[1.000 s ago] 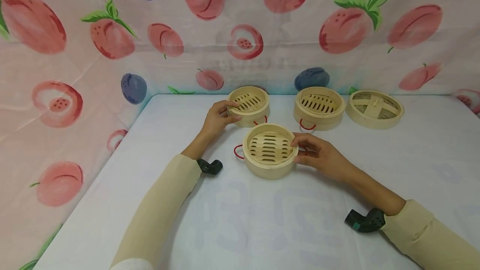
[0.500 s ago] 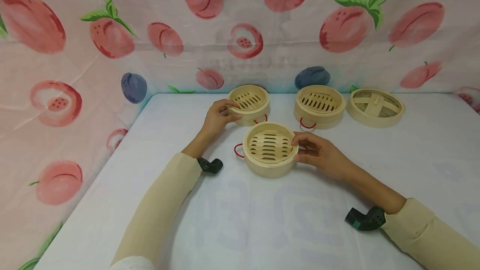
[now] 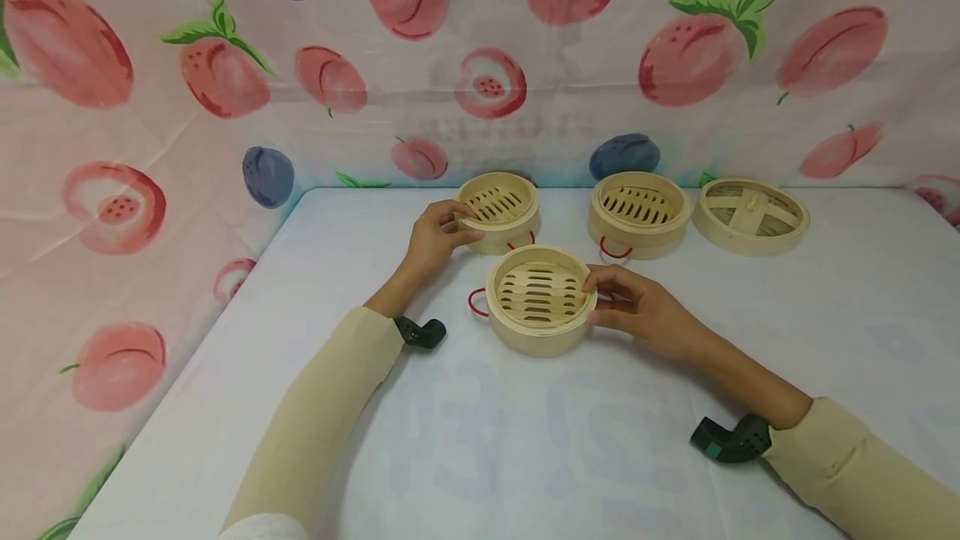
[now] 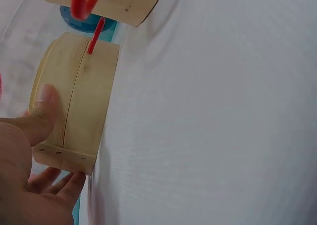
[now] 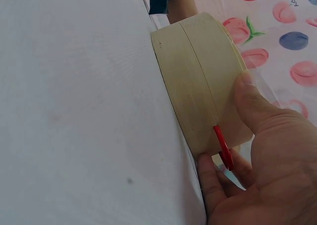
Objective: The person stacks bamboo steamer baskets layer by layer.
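Note:
My left hand (image 3: 435, 236) grips the left side of a round bamboo steamer basket (image 3: 501, 242) with a slatted base, at the back of the table. In the left wrist view the thumb (image 4: 42, 113) lies on its outer wall and the other fingers reach round its far side. Nearer to me, a second bamboo steamer basket (image 3: 540, 342) has red cord handles, and my right hand (image 3: 645, 311) holds it by its right side. The right wrist view shows that thumb (image 5: 247, 98) at the rim, with fingers curled beside the red handle (image 5: 223, 145). Both baskets sit level.
A third slatted steamer basket (image 3: 639, 242) with a red handle stands at the back, right of centre. Beside it is a bamboo steamer lid (image 3: 750, 242) with a crossed strip on top. A fruit-print cloth (image 3: 555, 107) hangs behind the white table (image 3: 600, 457).

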Motion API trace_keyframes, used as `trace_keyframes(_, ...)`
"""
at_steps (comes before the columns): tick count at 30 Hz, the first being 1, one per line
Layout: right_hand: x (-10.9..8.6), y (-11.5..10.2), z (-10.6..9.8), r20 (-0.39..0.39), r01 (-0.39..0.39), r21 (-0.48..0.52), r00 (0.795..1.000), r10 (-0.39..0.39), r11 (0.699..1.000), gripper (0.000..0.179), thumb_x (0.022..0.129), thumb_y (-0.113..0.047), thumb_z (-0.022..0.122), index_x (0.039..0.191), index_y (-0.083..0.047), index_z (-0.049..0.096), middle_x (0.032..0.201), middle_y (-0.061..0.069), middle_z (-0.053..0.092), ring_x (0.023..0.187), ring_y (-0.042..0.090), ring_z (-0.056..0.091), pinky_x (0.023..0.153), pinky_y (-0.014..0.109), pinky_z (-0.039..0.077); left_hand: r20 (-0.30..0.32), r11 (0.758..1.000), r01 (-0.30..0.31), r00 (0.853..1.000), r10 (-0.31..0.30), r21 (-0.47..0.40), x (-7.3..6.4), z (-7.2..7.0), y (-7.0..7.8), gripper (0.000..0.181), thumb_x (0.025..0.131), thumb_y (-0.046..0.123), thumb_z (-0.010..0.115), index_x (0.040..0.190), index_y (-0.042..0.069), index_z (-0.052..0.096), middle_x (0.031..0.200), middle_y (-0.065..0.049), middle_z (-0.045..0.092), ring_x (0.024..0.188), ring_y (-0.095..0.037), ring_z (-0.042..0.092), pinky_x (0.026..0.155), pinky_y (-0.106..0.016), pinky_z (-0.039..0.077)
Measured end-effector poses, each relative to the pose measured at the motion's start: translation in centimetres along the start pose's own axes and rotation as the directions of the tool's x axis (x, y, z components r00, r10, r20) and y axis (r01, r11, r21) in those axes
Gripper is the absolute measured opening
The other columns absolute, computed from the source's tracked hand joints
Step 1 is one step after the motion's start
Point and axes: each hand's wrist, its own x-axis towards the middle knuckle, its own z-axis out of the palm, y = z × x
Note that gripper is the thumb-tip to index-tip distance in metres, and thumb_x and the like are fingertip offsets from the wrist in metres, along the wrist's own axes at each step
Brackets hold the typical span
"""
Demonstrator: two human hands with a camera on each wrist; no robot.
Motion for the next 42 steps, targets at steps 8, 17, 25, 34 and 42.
trace_keyframes(8, -0.1, 0.0, 0.1, -0.004, -0.01, -0.007, 1.0, 0.01, 1.0, 0.033, 0.086, -0.003, 0.07, 0.114, -0.003, 0.054, 0.136, 0.016, 0.045, 0.131, 0.031, 0.039, 0.096, 0.023, 0.044, -0.013, 0.999, -0.048, 0.999, 0.047, -0.01, -0.1, -0.2, 0.6, 0.028, 0.078, 0.008, 0.08, 0.102, 0.003, 0.065, 0.125, -0.011, 0.05, 0.118, -0.024, 0.049, 0.097, -0.029, 0.044)
trace_keyframes(17, 0.0, 0.0, 0.0, -0.002, -0.009, -0.009, 1.0, 0.009, 1.0, 0.032, 0.087, -0.003, 0.069, 0.114, -0.003, 0.054, 0.137, 0.017, 0.044, 0.132, 0.033, 0.037, 0.096, 0.024, 0.043, -0.003, 0.997, -0.056, 0.998, 0.056, -0.049, -0.6, -1.1, 3.3, 0.03, 0.076, 0.005, 0.081, 0.102, 0.002, 0.066, 0.121, -0.008, 0.054, 0.114, -0.023, 0.053, 0.098, -0.029, 0.043)
trace_keyframes(25, -0.1, 0.1, 0.0, -0.001, -0.008, 0.003, 1.0, 0.008, 1.0, 0.033, 0.086, -0.002, 0.07, 0.114, -0.002, 0.053, 0.137, 0.018, 0.044, 0.134, 0.035, 0.034, 0.095, 0.023, 0.044, 0.009, 0.994, -0.092, 0.996, 0.093, -0.059, -1.5, -0.8, 5.0, 0.03, 0.076, 0.005, 0.081, 0.101, 0.003, 0.066, 0.119, -0.007, 0.056, 0.113, -0.022, 0.054, 0.098, -0.031, 0.044)
trace_keyframes(34, 0.0, 0.0, 0.0, 0.004, -0.003, -0.006, 1.0, 0.003, 1.0, 0.033, 0.086, -0.002, 0.07, 0.115, -0.002, 0.053, 0.137, 0.017, 0.044, 0.135, 0.035, 0.033, 0.095, 0.022, 0.044, 0.04, 0.993, -0.113, 0.993, 0.115, -0.043, -3.0, -0.3, 6.8, 0.028, 0.075, 0.005, 0.081, 0.099, 0.003, 0.066, 0.116, -0.005, 0.055, 0.108, -0.021, 0.054, 0.096, -0.032, 0.045)
trace_keyframes(42, -0.1, 0.0, 0.0, -0.001, -0.016, -0.001, 1.0, 0.016, 1.0, 0.035, 0.086, -0.003, 0.07, 0.117, -0.002, 0.053, 0.14, 0.017, 0.043, 0.135, 0.034, 0.033, 0.095, 0.023, 0.044, 0.076, 0.99, -0.136, 0.987, 0.139, -0.049, -4.4, -0.2, 7.8, 0.027, 0.074, 0.004, 0.082, 0.097, 0.003, 0.066, 0.117, -0.006, 0.053, 0.109, -0.021, 0.055, 0.098, -0.034, 0.044)
